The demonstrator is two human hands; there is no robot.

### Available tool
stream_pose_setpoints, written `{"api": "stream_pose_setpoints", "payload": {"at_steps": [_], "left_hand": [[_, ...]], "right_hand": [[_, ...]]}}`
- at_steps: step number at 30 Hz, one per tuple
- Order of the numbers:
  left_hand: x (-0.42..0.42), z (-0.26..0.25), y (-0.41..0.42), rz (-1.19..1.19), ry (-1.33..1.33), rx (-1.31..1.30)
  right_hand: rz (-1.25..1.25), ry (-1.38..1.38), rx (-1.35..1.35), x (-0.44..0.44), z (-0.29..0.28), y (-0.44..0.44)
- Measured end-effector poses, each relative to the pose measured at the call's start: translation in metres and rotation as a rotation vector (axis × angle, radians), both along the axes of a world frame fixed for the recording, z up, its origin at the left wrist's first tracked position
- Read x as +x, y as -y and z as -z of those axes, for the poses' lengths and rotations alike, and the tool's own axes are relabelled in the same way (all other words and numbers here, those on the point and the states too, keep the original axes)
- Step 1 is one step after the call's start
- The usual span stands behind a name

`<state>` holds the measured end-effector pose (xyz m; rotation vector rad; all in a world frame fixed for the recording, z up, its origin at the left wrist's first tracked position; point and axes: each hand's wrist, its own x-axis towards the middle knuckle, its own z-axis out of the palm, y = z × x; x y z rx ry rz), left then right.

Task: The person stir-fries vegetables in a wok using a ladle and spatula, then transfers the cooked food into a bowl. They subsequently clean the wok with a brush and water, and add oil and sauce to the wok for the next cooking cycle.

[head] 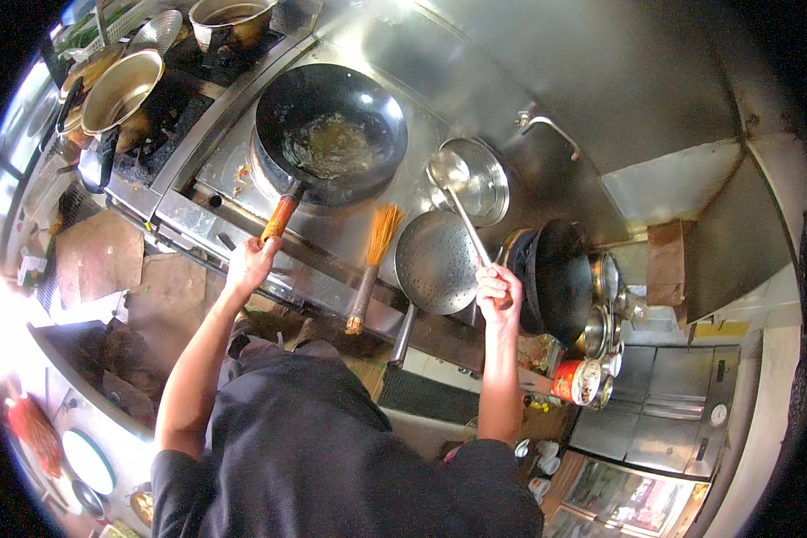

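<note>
My left hand (251, 267) grips the wooden handle (280, 218) of a black wok (282, 114), which sits tilted over the burner. Bubbling liquid (336, 144) pools in the bottom of the wok. In my right hand (499, 294) is the handle of a long metal ladle (449, 169), its bowl over a stainless steel basin (489, 191). Below the ladle, a perforated strainer (436, 262) lies with its handle pointing toward me. Between the wok and the strainer rests a bamboo wok brush (375, 259).
A curved tap (558, 128) juts from the metal back wall. Stacked black woks (561, 282) stand at the right, beside a red tin (576, 381). Metal pots (122, 94) occupy the stove on the left. Behind me on the left is a counter (50, 383) holding food and dishes.
</note>
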<state>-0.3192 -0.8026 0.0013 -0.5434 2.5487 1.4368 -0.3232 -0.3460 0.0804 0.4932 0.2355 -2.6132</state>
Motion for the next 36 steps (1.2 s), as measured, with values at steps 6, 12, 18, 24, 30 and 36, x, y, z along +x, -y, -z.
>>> {"api": "stream_pose_setpoints", "payload": {"at_steps": [6, 12, 18, 24, 30, 36], "left_hand": [[0.000, -0.007, 0.000, -0.052, 0.074, 0.141], [0.004, -0.005, 0.007, -0.082, 0.133, 0.210], [0.001, 0.004, 0.005, -0.092, 0.138, 0.086], [0.004, -0.002, 0.008, 0.063, 0.022, -0.199], [0.003, 0.005, 0.005, 0.242, -0.331, -0.454], [-0.001, 0.001, 0.006, 0.316, -0.256, -0.441]], "right_hand": [[-0.178, -0.103, 0.249, 0.002, -0.017, 0.038], [-0.153, -0.324, 1.360, 0.027, -0.017, 0.090], [-0.123, -0.161, 1.779, 0.134, 0.111, 0.004], [-0.217, 0.298, 1.897, 0.217, 0.178, -0.004], [-0.145, -0.299, 2.734, 0.121, 0.109, 0.047], [-0.651, -0.409, 2.312, 0.059, 0.155, 0.186]]}}
